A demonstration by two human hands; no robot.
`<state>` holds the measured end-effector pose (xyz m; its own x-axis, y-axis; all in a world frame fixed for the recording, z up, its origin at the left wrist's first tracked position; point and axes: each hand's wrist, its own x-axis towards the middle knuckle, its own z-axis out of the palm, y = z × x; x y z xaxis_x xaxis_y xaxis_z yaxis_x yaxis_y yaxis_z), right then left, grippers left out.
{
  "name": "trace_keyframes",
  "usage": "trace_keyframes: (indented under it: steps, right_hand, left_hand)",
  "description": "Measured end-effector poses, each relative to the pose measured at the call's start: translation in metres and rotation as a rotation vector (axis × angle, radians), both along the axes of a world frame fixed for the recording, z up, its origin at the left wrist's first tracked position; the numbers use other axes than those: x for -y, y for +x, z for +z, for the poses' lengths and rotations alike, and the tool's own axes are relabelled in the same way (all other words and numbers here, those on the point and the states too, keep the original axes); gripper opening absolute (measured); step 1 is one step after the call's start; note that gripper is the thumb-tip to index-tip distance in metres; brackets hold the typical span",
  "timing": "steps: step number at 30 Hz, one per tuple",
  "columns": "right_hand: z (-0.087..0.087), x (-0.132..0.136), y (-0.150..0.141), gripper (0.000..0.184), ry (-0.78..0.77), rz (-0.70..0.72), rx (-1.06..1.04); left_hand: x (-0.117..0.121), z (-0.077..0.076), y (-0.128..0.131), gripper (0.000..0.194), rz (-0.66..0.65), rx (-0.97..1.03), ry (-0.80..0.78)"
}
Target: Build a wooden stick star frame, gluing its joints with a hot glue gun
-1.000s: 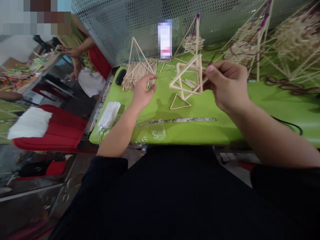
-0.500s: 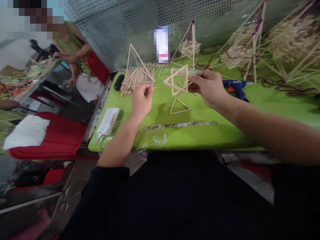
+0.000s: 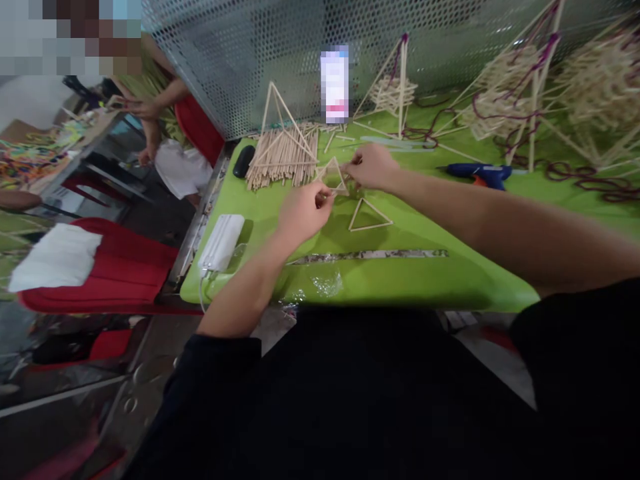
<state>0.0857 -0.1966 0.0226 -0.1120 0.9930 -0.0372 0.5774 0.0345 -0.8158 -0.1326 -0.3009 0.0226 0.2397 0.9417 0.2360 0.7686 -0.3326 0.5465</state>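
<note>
A: Where is the piece being handled?

B: The star frame [image 3: 340, 176] is in the air beyond the flat triangle [image 3: 371, 227], a bit to that triangle's left. It looks built from thin wooden sticks.

A: And the fingers?

B: The right hand [image 3: 375, 167], beyond the triangle, has its thumb and fingers pinched on the star's right edge. The left hand [image 3: 306, 213] is to the left of the triangle, fingers curled, tips at the star's near corner. I can't tell whether they grip it or only rest by it.

A: How would you expect it to handle?

B: Very light, I'd judge, and stiff along each stick, but weak where the sticks meet. Bare wood shouldn't be slippery. The danger is squeezing: a hard pinch across the open middle could crack a joint or twist the whole shape.

A: So where should one take hold?

B: Close to a corner, with the pads flat along the stick, or at two opposite corners with little pressure. Mid-stick it may bow.

A: What else lies about?

B: The stick pile [image 3: 287, 163] is beyond the triangle and to its left, with a pyramid frame [image 3: 290, 115] standing at it. The blue glue gun [image 3: 493, 175] is to the triangle's right and farther off. On the near side runs a patterned strip [image 3: 400, 254]. Triangle and strip both lie on the green tabletop [image 3: 400, 280].
</note>
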Motion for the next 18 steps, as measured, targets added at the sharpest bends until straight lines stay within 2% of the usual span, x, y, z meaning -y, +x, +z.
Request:
trace_keyframes:
  steps: [3, 5, 7, 10, 13, 15, 18]
  right_hand:
    - [0.023, 0.005, 0.026, 0.043, 0.189, 0.085, 0.243]
    - [0.035, 0.014, 0.049, 0.036, 0.199, 0.192, 0.341]
    - [0.038, 0.032, 0.072, 0.030, 0.188, 0.293, 0.409]
    - [0.025, 0.071, 0.100, 0.029, 0.224, 0.407, 0.510]
    - [0.002, 0.107, 0.116, 0.042, 0.343, 0.504, 0.613]
    - [-0.009, 0.120, 0.120, 0.045, 0.355, 0.559, 0.650]
    - [-0.011, 0.126, 0.121, 0.046, 0.370, 0.578, 0.733]
  left_hand:
    - [0.007, 0.001, 0.008, 0.015, -0.039, -0.064, -0.063]
    - [0.011, 0.002, 0.014, 0.020, -0.065, -0.104, -0.137]
    - [0.015, 0.003, 0.019, 0.027, -0.093, -0.133, -0.210]
    - [0.020, 0.001, 0.024, 0.034, -0.151, -0.181, -0.243]
    - [0.025, -0.001, 0.025, 0.037, -0.213, -0.238, -0.220]
    - [0.028, 0.000, 0.025, 0.040, -0.237, -0.272, -0.191]
    - [0.031, 0.001, 0.023, 0.038, -0.250, -0.305, -0.153]
